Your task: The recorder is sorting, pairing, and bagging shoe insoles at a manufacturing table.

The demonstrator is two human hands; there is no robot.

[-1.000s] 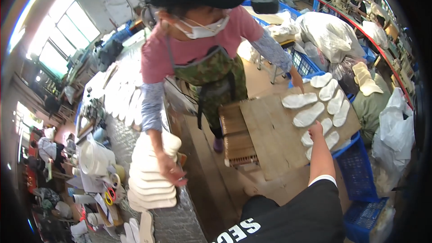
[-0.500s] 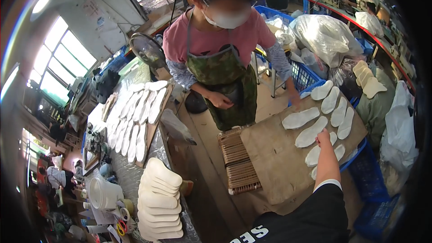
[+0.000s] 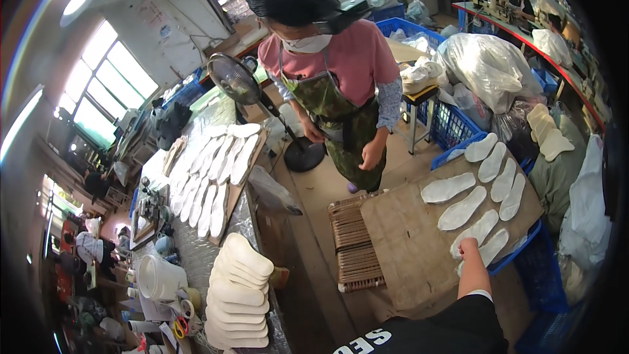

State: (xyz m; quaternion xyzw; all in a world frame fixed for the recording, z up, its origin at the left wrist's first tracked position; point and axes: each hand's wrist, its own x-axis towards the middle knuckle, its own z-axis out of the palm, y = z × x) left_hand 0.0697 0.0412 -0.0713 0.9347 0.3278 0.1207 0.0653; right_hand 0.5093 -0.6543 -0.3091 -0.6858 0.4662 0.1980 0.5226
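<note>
I note white insoles (image 3: 461,208) — matt, cloth-like. Board (image 3: 401,249) beneath: dull brown, wood-like. Table cover (image 3: 189,249): silvery, crinkled, glossy. Big bag (image 3: 488,69): shiny, creased plastic. My sleeve (image 3: 458,321) — matt black cloth.

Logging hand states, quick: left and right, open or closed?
Left hand: not in view, cannot tell.
Right hand: looks closed, at a white insole; whether it holds anything cannot be told.

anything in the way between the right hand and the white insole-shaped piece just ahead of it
Nothing visible: the right hand overlaps the near end of that white piece in view, though contact can't be told. The co-worker's nearer hand hangs beyond the brown board.
</note>
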